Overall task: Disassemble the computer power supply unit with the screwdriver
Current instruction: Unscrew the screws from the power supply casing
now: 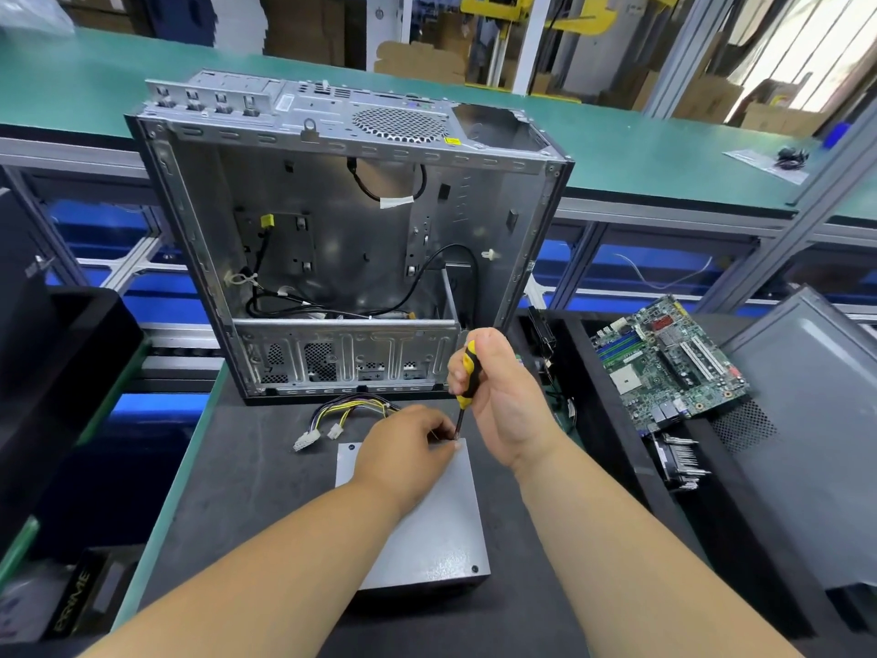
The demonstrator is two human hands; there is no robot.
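A grey power supply unit [439, 529] lies flat on the dark mat in front of me. Its yellow and black cable bundle [341, 410] with white plugs trails off its far left side. My right hand [503, 401] grips a yellow and black screwdriver [467, 377] held upright, its tip down at the unit's far right corner. My left hand [408, 444] rests on the unit's top, and its fingertips pinch at the screwdriver tip. The screw itself is hidden by the fingers.
An empty computer case [351, 239] stands open just beyond the unit. A green motherboard [669, 363] lies in a black tray at the right, with a grey case panel [807, 420] beside it. Black bins stand at the left.
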